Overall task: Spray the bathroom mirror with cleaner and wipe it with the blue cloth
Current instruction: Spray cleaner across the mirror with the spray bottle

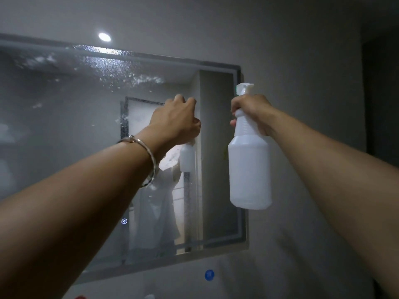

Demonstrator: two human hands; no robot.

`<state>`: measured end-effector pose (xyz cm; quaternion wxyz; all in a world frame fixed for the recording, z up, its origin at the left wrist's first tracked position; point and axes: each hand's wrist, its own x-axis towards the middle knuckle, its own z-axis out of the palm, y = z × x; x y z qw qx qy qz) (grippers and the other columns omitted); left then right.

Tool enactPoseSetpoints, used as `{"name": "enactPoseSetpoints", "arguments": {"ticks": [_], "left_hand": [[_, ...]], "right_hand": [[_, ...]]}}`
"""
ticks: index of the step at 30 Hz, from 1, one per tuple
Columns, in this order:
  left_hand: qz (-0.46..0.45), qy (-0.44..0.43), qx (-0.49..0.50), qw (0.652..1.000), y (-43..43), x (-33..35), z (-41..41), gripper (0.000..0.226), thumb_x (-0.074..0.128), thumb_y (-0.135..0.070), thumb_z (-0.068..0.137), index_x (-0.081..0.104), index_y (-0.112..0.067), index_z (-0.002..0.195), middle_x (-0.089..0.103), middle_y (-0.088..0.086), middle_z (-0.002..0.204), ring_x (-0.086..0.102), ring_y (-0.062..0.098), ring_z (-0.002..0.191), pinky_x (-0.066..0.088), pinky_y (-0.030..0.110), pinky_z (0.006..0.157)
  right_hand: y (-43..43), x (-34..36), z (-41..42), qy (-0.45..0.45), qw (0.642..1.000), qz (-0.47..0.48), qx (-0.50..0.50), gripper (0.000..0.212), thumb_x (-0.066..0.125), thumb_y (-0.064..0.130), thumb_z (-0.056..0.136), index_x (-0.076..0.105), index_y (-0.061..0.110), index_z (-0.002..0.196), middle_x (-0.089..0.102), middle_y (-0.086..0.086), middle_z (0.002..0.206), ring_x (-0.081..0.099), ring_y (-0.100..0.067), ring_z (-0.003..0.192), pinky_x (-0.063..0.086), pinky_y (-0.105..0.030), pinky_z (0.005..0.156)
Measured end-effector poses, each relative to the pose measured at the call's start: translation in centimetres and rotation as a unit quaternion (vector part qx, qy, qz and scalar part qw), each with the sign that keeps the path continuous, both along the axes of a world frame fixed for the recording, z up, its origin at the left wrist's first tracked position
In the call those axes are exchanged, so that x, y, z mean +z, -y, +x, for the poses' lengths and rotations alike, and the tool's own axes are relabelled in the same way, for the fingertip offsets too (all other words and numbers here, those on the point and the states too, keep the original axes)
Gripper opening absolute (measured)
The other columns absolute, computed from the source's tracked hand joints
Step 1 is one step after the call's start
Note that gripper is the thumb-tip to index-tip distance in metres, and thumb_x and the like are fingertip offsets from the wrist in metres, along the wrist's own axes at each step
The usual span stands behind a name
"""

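White spray bottle (250,167) is gripped by right hand (251,114); left hand (176,120), beside it, is curled empty before droplet-flecked mirror (71,117).

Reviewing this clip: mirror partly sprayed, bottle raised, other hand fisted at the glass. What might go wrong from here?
1. Foam on the mirror sits only along the top; the lower glass may go uncleaned.
2. No blue cloth is visible; the left hand may smear the glass.
3. The spray bottle, gripped at its neck by the right hand, hangs beyond the mirror's edge, so spray may hit the wall.

Both arms raised, extended forward; left hand (180,119) loosely fisted, knuckles up; right hand (251,114) clenched, gripping.
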<state>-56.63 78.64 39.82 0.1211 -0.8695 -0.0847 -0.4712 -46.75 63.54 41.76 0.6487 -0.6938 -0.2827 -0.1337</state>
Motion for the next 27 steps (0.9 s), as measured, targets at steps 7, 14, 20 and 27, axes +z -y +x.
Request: {"name": "enactPoseSetpoints", "arguments": {"ticks": [7,14,20,27], "left_hand": [[0.019,0.005,0.015,1.0,0.8,1.3,0.5,0.048,0.045,-0.03,0.09,0.039,-0.013,0.134,0.044,0.014,0.131,0.047,0.031,0.116,0.04,0.038,0.075],[0.023,-0.007,0.028,0.999,-0.6,0.3,-0.3,0.045,0.044,-0.026,0.089,0.042,-0.01,0.131,0.046,0.015,0.125,0.049,0.031,0.109,0.042,0.037,0.076],[0.007,-0.014,0.066,0.998,-4.0,-0.2,-3.0,0.052,0.05,-0.03,0.086,0.041,-0.011,0.133,0.046,0.014,0.128,0.05,0.032,0.109,0.045,0.04,0.078],[-0.025,-0.001,0.105,0.994,-8.5,-0.4,-7.4,0.047,0.048,-0.03,0.088,0.043,-0.011,0.13,0.046,0.015,0.125,0.047,0.033,0.111,0.045,0.042,0.082]], "right_hand": [[-0.3,1.6,-0.2,0.022,1.0,0.004,-0.012,0.044,0.061,0.018,0.075,0.049,0.011,0.116,0.062,-0.01,0.1,0.066,-0.016,0.064,0.05,-0.021,0.046],[-3.0,1.2,-1.7,0.03,0.999,-0.024,0.024,0.042,0.062,0.02,0.076,0.046,0.013,0.115,0.061,-0.009,0.099,0.065,-0.017,0.072,0.05,-0.024,0.053],[-7.4,0.6,-3.9,0.046,0.998,0.006,0.053,0.04,0.063,0.013,0.073,0.051,0.008,0.11,0.062,-0.01,0.092,0.066,-0.019,0.066,0.058,-0.031,0.062],[-13.2,0.1,-8.5,0.096,0.991,0.021,0.095,0.009,0.062,0.013,0.073,0.056,0.013,0.08,0.065,-0.009,0.084,0.062,-0.015,0.047,0.049,-0.022,0.047]]}}
